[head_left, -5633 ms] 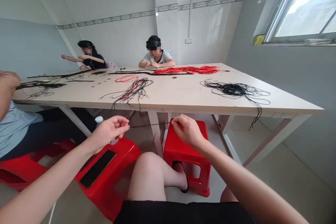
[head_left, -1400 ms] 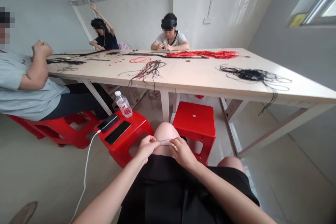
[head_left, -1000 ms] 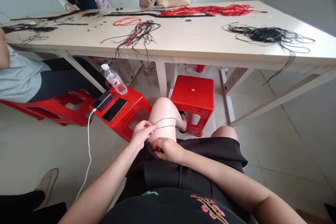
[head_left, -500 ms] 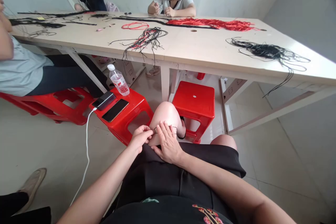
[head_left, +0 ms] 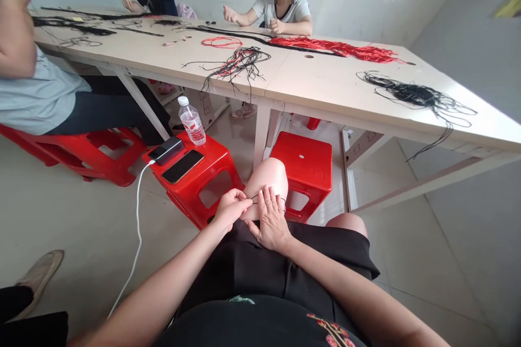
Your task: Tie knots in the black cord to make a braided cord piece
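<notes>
My left hand (head_left: 233, 207) is closed in a pinch at the side of my raised knee (head_left: 266, 173). Between its thumb and fingertips are the ends of a thin black cord (head_left: 255, 199). The cord runs across the bare leg, passes under my right hand (head_left: 272, 221) and shows again on the far side of its fingers. That right hand lies flat on the thigh, fingers stretched out, pressing over the cord. The part of the cord beneath the palm is hidden.
Left of my knee, a red stool (head_left: 195, 173) bears a water bottle (head_left: 192, 122), a phone (head_left: 183, 166) and a black device (head_left: 166, 150) with a white cable. Another red stool (head_left: 303, 160) stands under the long table (head_left: 317, 81). Black cords (head_left: 419, 92) and red cords (head_left: 337, 47) lie there. Co-workers sit around it.
The view has shifted a little, so my hands and knee appear further right. Both hands keep their places on the leg. The co-worker opposite has moved one hand outward.
</notes>
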The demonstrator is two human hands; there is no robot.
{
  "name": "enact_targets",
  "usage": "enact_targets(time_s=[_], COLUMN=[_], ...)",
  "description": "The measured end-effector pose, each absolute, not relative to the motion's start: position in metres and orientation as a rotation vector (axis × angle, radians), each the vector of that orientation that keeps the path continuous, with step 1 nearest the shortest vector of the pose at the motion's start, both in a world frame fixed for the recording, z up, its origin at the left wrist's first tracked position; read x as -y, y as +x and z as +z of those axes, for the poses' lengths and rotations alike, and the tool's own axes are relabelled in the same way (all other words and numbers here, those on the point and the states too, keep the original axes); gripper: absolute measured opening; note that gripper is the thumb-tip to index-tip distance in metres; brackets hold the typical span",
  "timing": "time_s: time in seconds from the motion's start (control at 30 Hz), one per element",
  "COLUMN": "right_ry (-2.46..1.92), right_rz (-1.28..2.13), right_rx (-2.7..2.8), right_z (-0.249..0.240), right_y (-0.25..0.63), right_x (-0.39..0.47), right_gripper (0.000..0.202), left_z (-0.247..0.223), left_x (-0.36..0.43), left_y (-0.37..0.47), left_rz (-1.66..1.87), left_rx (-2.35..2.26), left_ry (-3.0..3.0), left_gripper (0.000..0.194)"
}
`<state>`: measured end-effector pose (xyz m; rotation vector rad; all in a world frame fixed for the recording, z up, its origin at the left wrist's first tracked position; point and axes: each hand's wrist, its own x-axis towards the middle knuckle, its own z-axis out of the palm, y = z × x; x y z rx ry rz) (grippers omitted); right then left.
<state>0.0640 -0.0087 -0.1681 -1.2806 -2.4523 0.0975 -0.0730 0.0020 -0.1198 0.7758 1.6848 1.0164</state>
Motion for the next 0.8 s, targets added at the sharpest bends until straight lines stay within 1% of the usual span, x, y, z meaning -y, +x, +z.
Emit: enact_targets(time_s=[0.27, 0.5, 0.6, 0.8], right_ry=[-1.398, -1.622, -1.684, -1.668], right_rz=[0.19, 0.356, 0.338, 0.243], right_rx=[2.383, 2.196, 2.144, 2.205], right_z=[-0.165, -0.159, -0.161, -0.163], right_y=[0.063, 0.062, 0.069, 0.069], right_x=[0.006, -0.001, -0.001, -0.001], right_gripper=[0.082, 0.066, 0.065, 0.065], left_z=[-0.126, -0.133, -0.132, -0.139], left_x=[-0.01, -0.012, -0.014, -0.014], left_y=[-0.068, -0.063, -0.056, -0.057], left_rz=[1.041, 1.051, 1.033, 1.018], left_rx=[-1.661, -1.626, -1.627, -1.627], left_ry=[0.807, 0.833, 0.849, 0.889], left_gripper=[0.019, 0.02, 0.02, 0.019])
